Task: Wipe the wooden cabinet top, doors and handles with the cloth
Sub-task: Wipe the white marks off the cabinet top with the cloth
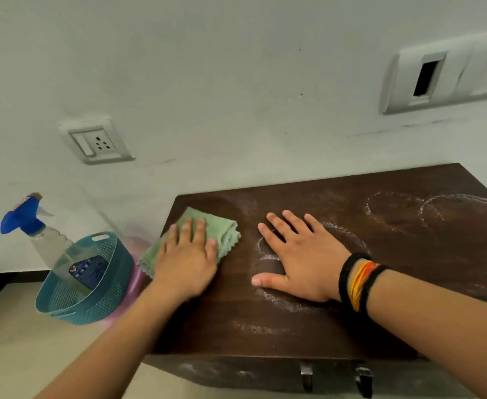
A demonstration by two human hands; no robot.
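Observation:
The dark wooden cabinet top (394, 269) carries white dusty ring marks across its middle and right side. A folded green cloth (222, 228) lies at its left end, part of it hanging over the left edge. My left hand (187, 260) presses flat on the cloth. To its right, my right hand (299, 257) rests flat on the bare wood with fingers spread, over one dusty ring. Two metal handles (307, 372) show on the dusty cabinet front below the top's near edge.
A teal plastic basket (112, 286) stands on the floor left of the cabinet, with a blue-topped spray bottle (46, 240) leaning in it. The white wall behind has a socket (97, 142) at the left and a switch plate (443, 73) at the upper right.

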